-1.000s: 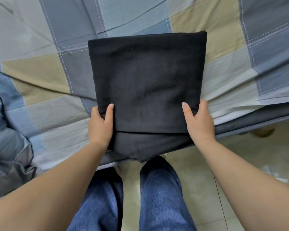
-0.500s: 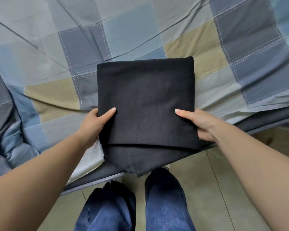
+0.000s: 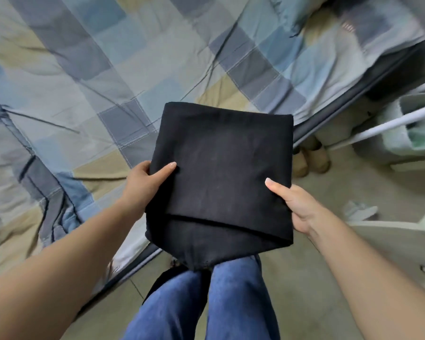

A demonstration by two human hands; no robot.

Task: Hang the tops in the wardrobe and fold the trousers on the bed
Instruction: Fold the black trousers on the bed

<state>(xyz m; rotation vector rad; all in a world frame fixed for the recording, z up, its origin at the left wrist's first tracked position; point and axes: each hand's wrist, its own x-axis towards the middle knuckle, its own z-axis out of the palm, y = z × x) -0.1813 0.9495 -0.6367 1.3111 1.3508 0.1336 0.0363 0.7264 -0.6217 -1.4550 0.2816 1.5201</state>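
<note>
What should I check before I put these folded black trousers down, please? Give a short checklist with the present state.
1. Both hands hold the folded trousers: left hand and right hand grip opposite sides. Ok.
2. Fold is tidy: a lower layer sags below the front edge. Not ok.
3. Bed cover is smooth: wrinkled. Not ok.
4. Free space on the bed: ok.
5. Other clothes left to sort: cannot tell.

Bed across the upper frame, rumpled patchwork quilt on it; slippers on floor at right.
</note>
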